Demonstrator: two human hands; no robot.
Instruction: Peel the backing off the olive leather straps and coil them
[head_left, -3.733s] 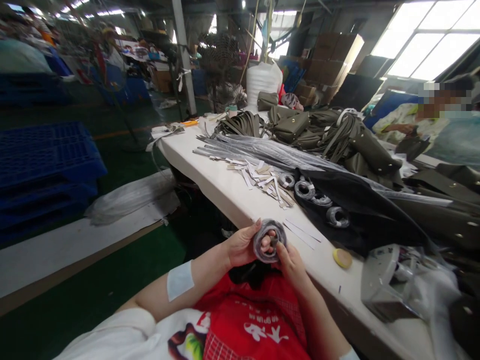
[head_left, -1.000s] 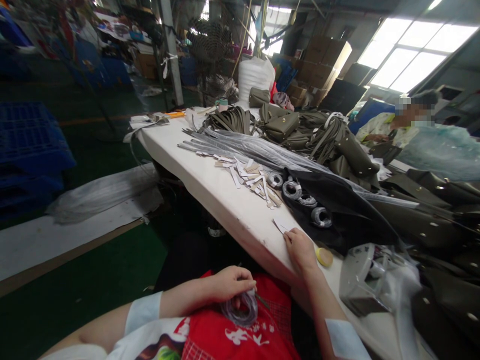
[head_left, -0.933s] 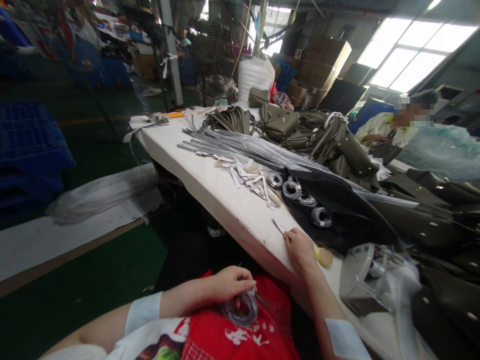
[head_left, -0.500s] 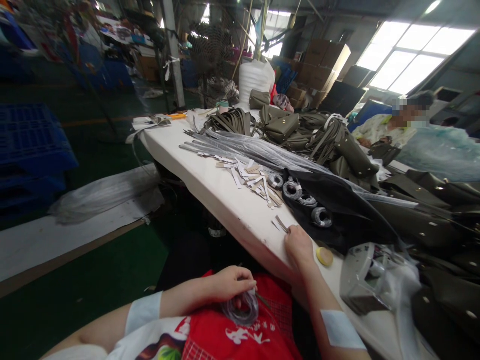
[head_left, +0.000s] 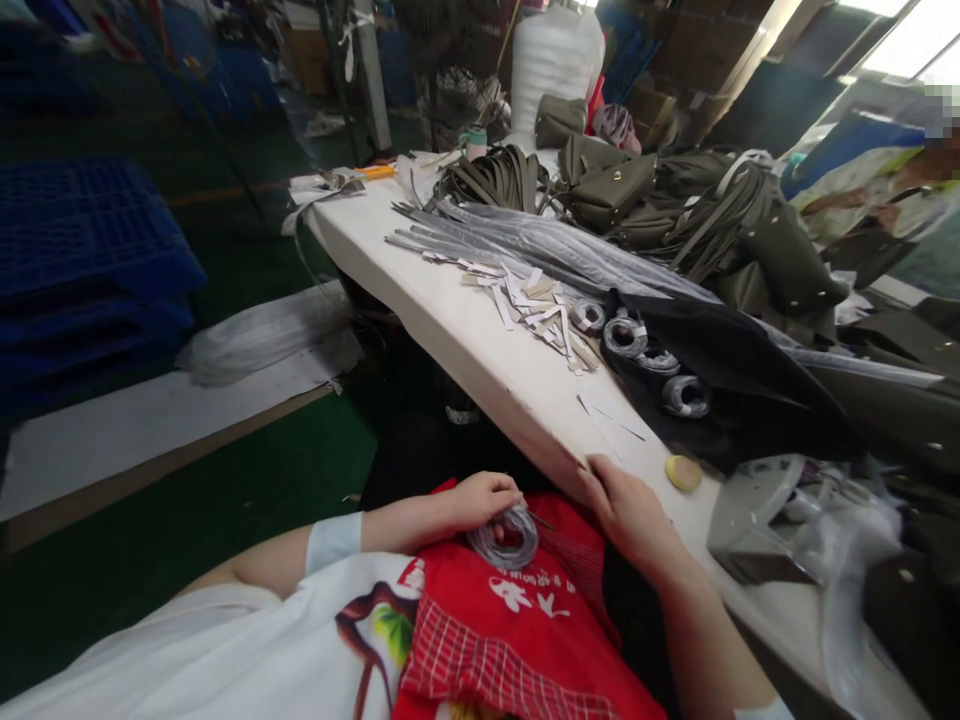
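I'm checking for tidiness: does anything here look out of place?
The strips lie in a loose, crisscrossed heap on the table, unlike the four coils lined up beside them. The coil in the left hand looks intact; nothing looks spilled.

Red apron (head_left: 547, 640), white lettering (head_left: 529, 590) across it; checked panel (head_left: 469, 660) below. White shirt (head_left: 225, 640) left of apron (green leaf print (head_left: 394, 632) near apron's edge). Pale blue patch (head_left: 332, 541), forearm left of apron.

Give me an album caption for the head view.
Left hand holding a grey coil over a red apron, right hand at the edge of the white table.
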